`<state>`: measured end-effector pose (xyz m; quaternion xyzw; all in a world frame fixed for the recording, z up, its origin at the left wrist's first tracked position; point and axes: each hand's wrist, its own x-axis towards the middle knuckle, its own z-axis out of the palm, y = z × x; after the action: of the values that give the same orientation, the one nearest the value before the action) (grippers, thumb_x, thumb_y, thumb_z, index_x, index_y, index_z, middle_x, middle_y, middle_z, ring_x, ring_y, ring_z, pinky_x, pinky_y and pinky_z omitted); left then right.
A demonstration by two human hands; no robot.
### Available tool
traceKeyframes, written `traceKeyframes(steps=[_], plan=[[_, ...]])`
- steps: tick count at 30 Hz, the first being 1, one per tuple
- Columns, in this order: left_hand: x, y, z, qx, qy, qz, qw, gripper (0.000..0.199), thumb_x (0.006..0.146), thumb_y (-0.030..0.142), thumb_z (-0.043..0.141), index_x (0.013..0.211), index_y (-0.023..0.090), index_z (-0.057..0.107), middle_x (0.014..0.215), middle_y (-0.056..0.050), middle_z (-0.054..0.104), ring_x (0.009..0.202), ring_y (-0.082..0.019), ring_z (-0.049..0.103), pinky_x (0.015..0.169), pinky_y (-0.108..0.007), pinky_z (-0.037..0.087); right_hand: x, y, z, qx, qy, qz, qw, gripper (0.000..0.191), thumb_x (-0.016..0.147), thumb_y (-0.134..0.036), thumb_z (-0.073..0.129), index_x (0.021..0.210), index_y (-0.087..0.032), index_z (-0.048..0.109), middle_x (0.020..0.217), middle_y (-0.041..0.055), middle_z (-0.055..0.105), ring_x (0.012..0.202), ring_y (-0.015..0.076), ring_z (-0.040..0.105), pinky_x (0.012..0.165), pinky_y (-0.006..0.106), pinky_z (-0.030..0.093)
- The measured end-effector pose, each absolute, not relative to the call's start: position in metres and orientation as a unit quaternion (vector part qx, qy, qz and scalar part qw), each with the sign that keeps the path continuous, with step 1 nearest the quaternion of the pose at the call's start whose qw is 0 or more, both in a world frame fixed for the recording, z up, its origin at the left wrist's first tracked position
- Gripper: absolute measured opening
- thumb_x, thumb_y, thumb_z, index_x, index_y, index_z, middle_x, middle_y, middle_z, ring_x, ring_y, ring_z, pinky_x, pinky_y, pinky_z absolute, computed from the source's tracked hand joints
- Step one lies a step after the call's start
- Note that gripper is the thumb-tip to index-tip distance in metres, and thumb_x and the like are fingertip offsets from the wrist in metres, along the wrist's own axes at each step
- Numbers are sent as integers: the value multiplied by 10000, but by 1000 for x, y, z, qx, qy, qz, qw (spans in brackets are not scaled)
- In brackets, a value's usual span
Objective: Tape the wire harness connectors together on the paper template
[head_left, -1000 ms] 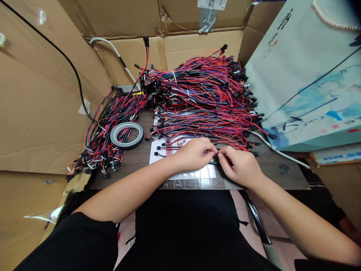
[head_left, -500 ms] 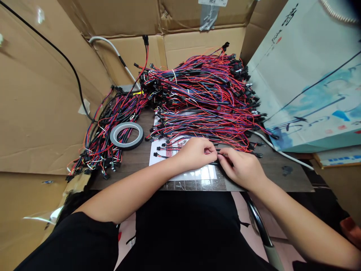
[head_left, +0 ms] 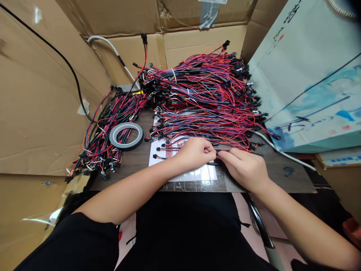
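Observation:
Close together at the front of the table, my left hand (head_left: 196, 152) and my right hand (head_left: 246, 165) both pinch one thin cable with a black sleeve (head_left: 217, 151). Fingertips cover most of the spot where they meet. A small black connector (head_left: 155, 156) on a short lead shows left of my left wrist; whether it belongs to the held cable I cannot tell. Just beyond my hands lies a row of red, blue and black wire harnesses (head_left: 203, 122). Partly under my left forearm is a white printed sheet (head_left: 197, 174).
A taller heap of bundled harnesses (head_left: 197, 82) stands behind the row. More loose harnesses (head_left: 113, 124) lie to the left, with a roll of tape (head_left: 139, 140) against them. Cardboard walls (head_left: 191, 41) enclose the back and left; a painted panel (head_left: 296, 82) leans at the right.
My right hand has turned, its fingers now flatter and stretched toward my left fingertips. My left hand has stayed nearly still.

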<state>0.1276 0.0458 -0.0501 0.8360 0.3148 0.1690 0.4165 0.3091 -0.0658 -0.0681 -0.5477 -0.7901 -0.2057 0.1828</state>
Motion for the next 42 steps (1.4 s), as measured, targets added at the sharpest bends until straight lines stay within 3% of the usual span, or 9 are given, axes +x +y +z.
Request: traceKeyframes(steps=[6, 12, 15, 19, 25, 42], plan=[[125, 44, -50, 866, 298, 183, 356, 205, 843, 246, 595, 720, 146, 725, 693, -22, 664, 662, -128, 575, 634, -254, 385, 309, -65, -69, -558, -785, -194, 186, 119, 922, -273, 628, 1022, -236, 682, 807, -31, 691, 702, 97, 610, 639, 261, 344], [120, 41, -46, 863, 288, 183, 372, 108, 882, 241, 622, 958, 175, 662, 719, 31, 617, 685, -118, 566, 643, -231, 392, 307, -63, -68, -566, -780, -191, 184, 122, 936, -286, 608, 1003, -220, 686, 734, -33, 657, 649, 96, 576, 625, 267, 340], [119, 42, -45, 888, 241, 179, 349, 94, 921, 212, 585, 965, 177, 659, 822, 8, 637, 786, -125, 591, 719, -234, 424, 307, -63, -67, -565, -779, -195, 189, 114, 930, -270, 612, 1005, -214, 677, 737, -36, 653, 651, 97, 575, 617, 268, 334], [119, 44, -48, 918, 199, 173, 295, 171, 963, 202, 526, 1006, 163, 687, 936, -38, 653, 913, -149, 605, 818, -247, 444, 307, -63, -68, -561, -781, -200, 188, 113, 928, -260, 609, 1004, -199, 665, 754, -30, 663, 661, 106, 579, 626, 264, 336], [116, 45, -50, 946, 166, 139, 240, 259, 1006, 255, 454, 1090, 168, 682, 941, -53, 633, 895, -155, 600, 804, -249, 459, 308, -63, -69, -556, -785, -201, 185, 103, 928, -262, 608, 983, -193, 663, 844, -17, 707, 693, 106, 599, 633, 268, 343], [113, 41, -41, 931, 171, 116, 301, 189, 1009, 246, 406, 1018, 173, 580, 1007, -52, 613, 939, -176, 584, 829, -289, 457, 309, -69, -60, -524, -801, -237, 165, 106, 931, -259, 591, 886, -188, 656, 660, -11, 596, 608, 114, 502, 600, 289, 293]])
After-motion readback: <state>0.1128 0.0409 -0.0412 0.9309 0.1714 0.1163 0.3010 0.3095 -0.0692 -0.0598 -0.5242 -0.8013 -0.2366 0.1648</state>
